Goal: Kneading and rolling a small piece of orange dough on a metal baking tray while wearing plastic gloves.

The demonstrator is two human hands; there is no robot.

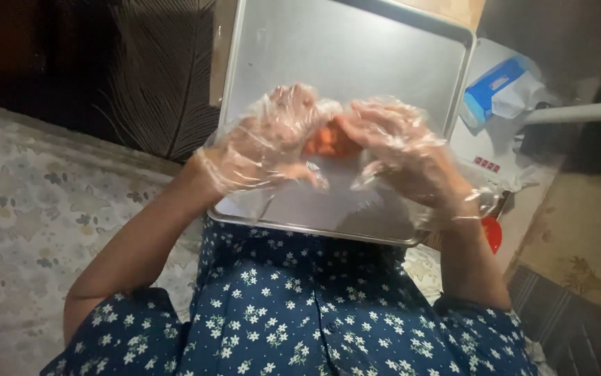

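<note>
Closest to the lens was a navy dress with small white flowers (293, 313), filling the bottom of the frame and cut off by the lower edge, so nothing below the lap showed. Above it, both forearms rose toward the middle of the picture.

Left hand (265, 143) and right hand (401, 150) were each inside a loose clear plastic glove, and they met at centre frame over a metal baking tray (356, 49). Between them sat an orange lump (328, 141), mostly covered by the fingers, so only a small patch peeked out. Honestly couldn't tell what it was, dough or some food, too hidden and a bit blurry. Both sets of fingers were curled in and pressed around that lump from either side, fingertips close together. The crinkled gloves made it hard to see individual fingers.

The tray's near edge rested against the dress and its far corners ran up to the top of the frame.

Upper right had a blue and white box (499, 87) lying on something white, partly out of focus. A pale handle with a blue end (579, 111) poked in from the right edge, the rest cut off. A bit of something red (493, 233) showed below the right wrist, mostly hidden. Left side was a pale floral cloth (29, 209), and the upper left was dark with a feathery leaf pattern (161, 69).
</note>
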